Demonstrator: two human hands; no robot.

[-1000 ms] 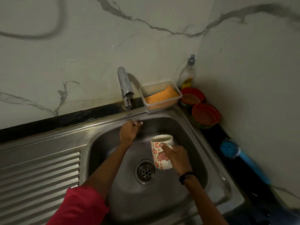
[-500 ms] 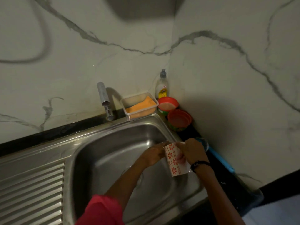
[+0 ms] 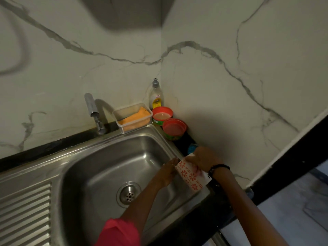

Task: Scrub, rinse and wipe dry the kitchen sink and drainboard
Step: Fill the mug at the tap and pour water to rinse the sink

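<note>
The right hand (image 3: 204, 159) is gripping the patterned mug (image 3: 189, 176) from above, fingers curled round it, while the left hand (image 3: 167, 174) is resting against its left side; its grip cannot be told. The mug is tilting over the sink (image 3: 99, 157) rim's right edge, its long axis leaning far-left to near-right. The basin is lying left of both hands, the drainboard (image 3: 24, 212) farther left.

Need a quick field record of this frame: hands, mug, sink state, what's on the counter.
right hand: grips mug from above
left hand: touches mug's near side, grip unclear
mug: white with red flowers, tilted, over sink's right rim
sink: steel basin, nothing in it, drain uncovered
tap: no water visible
drainboard: ribbed, left of basin
clear tub: orange sponge inside, behind basin
soap bottle: in corner
red-lidded tubs: two, right of clear tub
</note>
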